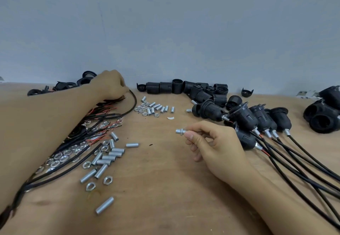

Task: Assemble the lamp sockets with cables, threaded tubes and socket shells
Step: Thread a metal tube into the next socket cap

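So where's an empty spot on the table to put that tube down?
Bare wood lies between the loose tubes and nuts and the right hand, running toward you. It is crowded left with cables, right with finished sockets.

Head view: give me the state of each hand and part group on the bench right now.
Left hand: pinches the end of a black cable at the far end of the bundle.
Right hand: holds a threaded tube with a nut on it, above the table.
Loose tubes and nuts: lying scattered.
Assembled sockets: lying on their sides, cables attached.
Empty socket shells: grouped by the wall.
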Motion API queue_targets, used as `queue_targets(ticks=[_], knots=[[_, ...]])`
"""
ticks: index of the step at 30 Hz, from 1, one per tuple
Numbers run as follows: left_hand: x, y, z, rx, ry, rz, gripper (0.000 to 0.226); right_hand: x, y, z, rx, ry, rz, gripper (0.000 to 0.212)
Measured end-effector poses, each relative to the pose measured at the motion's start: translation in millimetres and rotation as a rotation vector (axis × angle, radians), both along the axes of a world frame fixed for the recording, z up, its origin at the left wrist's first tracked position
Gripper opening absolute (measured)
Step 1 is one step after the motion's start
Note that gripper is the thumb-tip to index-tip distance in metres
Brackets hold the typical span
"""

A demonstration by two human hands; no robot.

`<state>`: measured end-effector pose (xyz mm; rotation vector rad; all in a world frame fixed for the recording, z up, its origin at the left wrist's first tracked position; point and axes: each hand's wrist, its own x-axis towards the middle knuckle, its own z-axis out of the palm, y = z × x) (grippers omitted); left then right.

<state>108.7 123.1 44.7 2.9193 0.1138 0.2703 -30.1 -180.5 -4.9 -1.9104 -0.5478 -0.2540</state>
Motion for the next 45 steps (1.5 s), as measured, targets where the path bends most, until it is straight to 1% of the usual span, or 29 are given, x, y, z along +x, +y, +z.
queue_targets(ticks=[2, 4, 5, 7, 9, 12, 14, 17, 20, 21, 22, 24, 25, 26, 27, 28, 29, 30, 31, 32, 33, 35, 36, 38, 39, 40, 42, 44, 45], knots=[[4, -7, -2, -0.003, -0.092, -0.047, 0.029, 0, 0, 0, -0.022, -0.017, 0.002, 0.016], [8, -21, -7, -0.016, -0.072, -0.132, 0.037, 1, 0, -1, -0.047, -0.034, 0.005, 0.016], [11, -29, -11, -0.001, -0.061, -0.159, 0.037, 2, -1, -1, -0.056, -0.038, 0.004, 0.016], [12, -38, -18, 0.048, -0.063, -0.16, 0.03, 2, -1, -1, -0.065, -0.045, -0.002, 0.018], [10, -39, -25, 0.037, -0.092, -0.146, 0.023, 0, -2, 1, -0.067, -0.058, -0.003, 0.02], [5, -34, -31, -0.104, -0.149, -0.13, 0.017, -3, -1, 3, -0.07, -0.092, 0.011, 0.026], [4, -31, -32, -0.177, -0.173, -0.12, 0.023, -5, 1, 4, -0.078, -0.107, 0.021, 0.024], [1, -27, -30, -0.132, -0.143, -0.158, 0.026, -6, 3, 3, -0.101, -0.11, 0.023, 0.029], [-1, -23, -29, -0.046, -0.156, -0.179, 0.015, -6, 2, 3, -0.114, -0.102, 0.014, 0.029], [-1, -24, -28, -0.055, -0.18, -0.168, 0.013, -7, 2, 3, -0.118, -0.103, 0.008, 0.026], [-3, -27, -25, -0.113, -0.219, -0.146, 0.014, -7, 1, 3, -0.119, -0.101, 0.002, 0.022], [-14, -38, -15, -0.347, -0.341, -0.084, 0.015, -6, 1, 3, -0.112, -0.09, -0.013, 0.016], [-23, -46, -8, -0.516, -0.389, -0.065, 0.016, -6, 1, 3, -0.101, -0.081, -0.023, 0.017], [-36, -55, -2, -0.745, -0.388, -0.073, 0.016, -6, 1, 3, -0.074, -0.068, -0.034, 0.019], [-52, -65, 5, -1.033, -0.319, -0.111, 0.015, -6, 2, 4, -0.03, -0.052, -0.048, 0.021], [-73, -74, 12, -1.325, -0.202, -0.164, 0.014, -6, 2, 4, 0.022, -0.035, -0.058, 0.02], [-96, -82, 17, -1.569, -0.077, -0.214, 0.014, -6, 3, 4, 0.077, -0.019, -0.066, 0.017], [-118, -89, 21, -1.757, 0.032, -0.256, 0.019, -6, 3, 5, 0.125, -0.007, -0.076, 0.014], [-140, -98, 19, -1.877, 0.127, -0.288, 0.025, -6, 3, 5, 0.16, 0.003, -0.083, 0.012], [-161, -108, 13, -1.946, 0.22, -0.333, 0.029, -6, 3, 5, 0.179, 0.006, -0.091, 0.011], [-182, -119, 6, -1.975, 0.305, -0.381, 0.031, -6, 2, 6, 0.181, 0.0, -0.103, 0.011], [-216, -143, -14, -1.915, 0.421, -0.459, 0.031, -6, 2, 7, 0.165, -0.013, -0.127, 0.012], [-225, -150, -25, -1.854, 0.438, -0.433, 0.032, -7, 1, 7, 0.169, 0.0, -0.134, 0.013], [-221, -152, -42, -1.779, 0.393, -0.305, 0.041, -7, -1, 6, 0.191, 0.045, -0.143, 0.015], [-213, -147, -45, -1.763, 0.323, -0.251, 0.044, -7, -2, 6, 0.195, 0.059, -0.149, 0.015], [-202, -140, -45, -1.721, 0.209, -0.213, 0.047, -7, -2, 7, 0.193, 0.065, -0.153, 0.016], [-181, -126, -41, -1.602, -0.067, -0.127, 0.049, -7, -2, 8, 0.203, 0.079, -0.153, 0.017], [-166, -110, -37, -1.487, -0.28, -0.044, 0.048, -7, 0, 8, 0.21, 0.091, -0.146, 0.017], [-161, -102, -33, -1.403, -0.365, -0.036, 0.049, -7, 1, 8, 0.21, 0.096, -0.137, 0.017]])
